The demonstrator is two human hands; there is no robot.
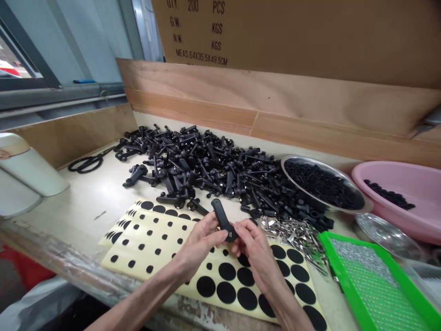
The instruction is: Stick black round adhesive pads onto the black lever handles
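Over the sheet of black adhesive dots (146, 236), your left hand (201, 239) and right hand (253, 250) pinch a black plastic handle (222, 218) between them; loosen up and it could slip onto the sticky dots.

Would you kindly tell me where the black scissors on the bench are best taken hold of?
Take the scissors by their finger loops, coming from the left, the window side. They lie flat with the loops pointing away from the pile of black lever handles and the blades toward it, so that approach likely keeps your hand off the points and clear of the pile.
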